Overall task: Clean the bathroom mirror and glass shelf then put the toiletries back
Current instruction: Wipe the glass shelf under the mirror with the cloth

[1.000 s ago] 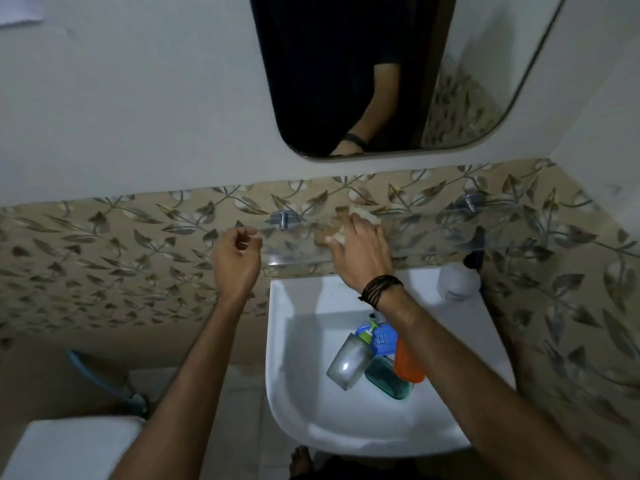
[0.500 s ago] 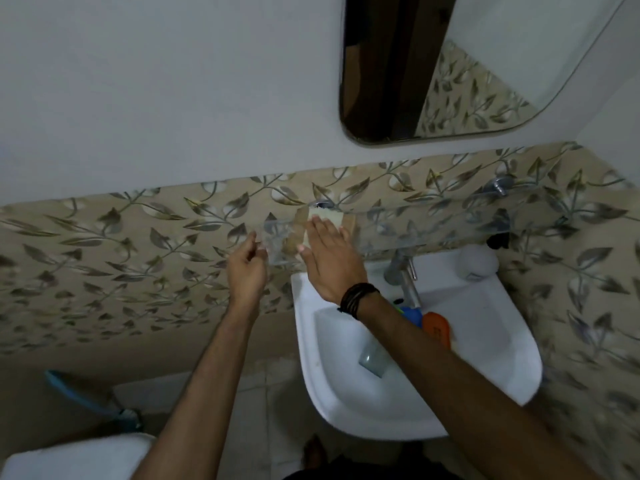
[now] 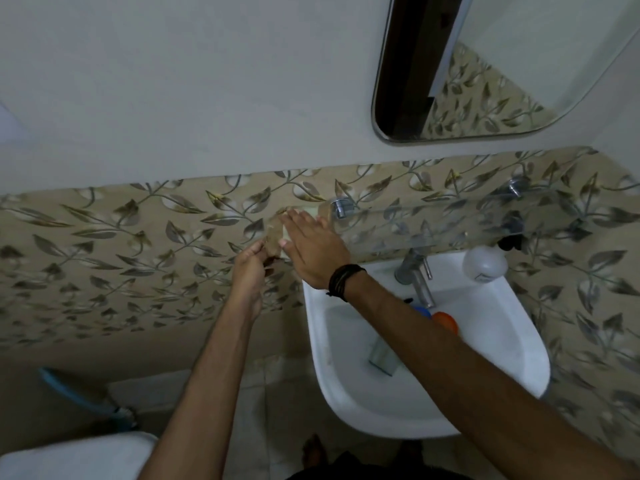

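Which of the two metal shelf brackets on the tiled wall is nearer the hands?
The left bracket, just right of the right hand's fingertips; the other bracket sits far right, below the mirror's corner.

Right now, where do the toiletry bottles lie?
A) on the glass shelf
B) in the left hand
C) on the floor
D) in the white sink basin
D: the orange bottle and a clear bottle lie inside the white sink basin, below the glass shelf.
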